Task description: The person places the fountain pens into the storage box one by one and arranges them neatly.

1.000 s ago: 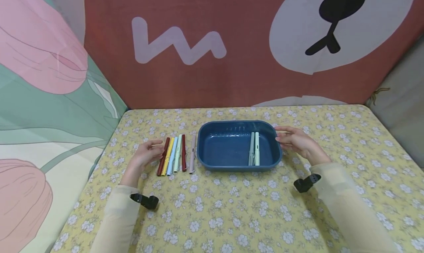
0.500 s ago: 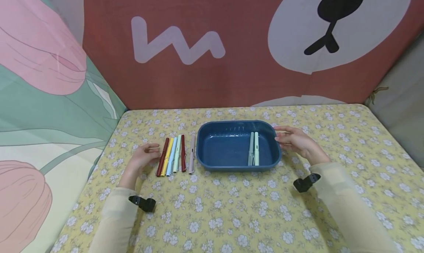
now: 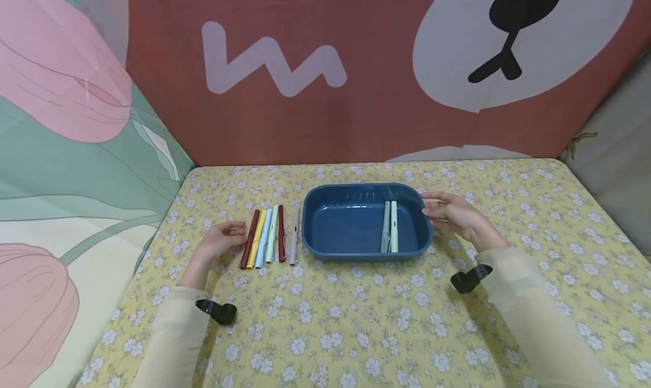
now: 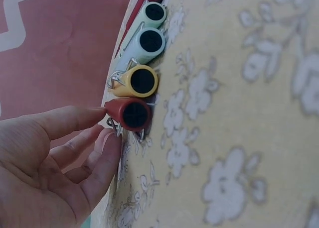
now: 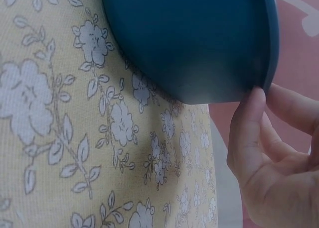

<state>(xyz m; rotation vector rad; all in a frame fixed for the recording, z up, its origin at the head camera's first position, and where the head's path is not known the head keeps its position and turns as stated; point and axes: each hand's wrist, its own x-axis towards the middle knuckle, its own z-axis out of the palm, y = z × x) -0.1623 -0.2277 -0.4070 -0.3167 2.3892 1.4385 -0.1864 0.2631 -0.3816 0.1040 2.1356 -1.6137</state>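
The left forearm (image 3: 170, 337) and the right forearm (image 3: 539, 320) are extending forward over the surface (image 3: 325, 331), slanting toward each other. The left hand (image 3: 220, 243) is holding its fingers loosely curved near the left edge, with its thumb and forefinger standing apart. The right hand (image 3: 461, 219) is pinching between thumb and forefinger, well in from the right edge.

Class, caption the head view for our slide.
Left hand beside six pens; right hand pinching a blue tray with two pens inside.

even light casts soft shadows beside the sleeves (image 3: 536, 314); the wrist views look dimmer.
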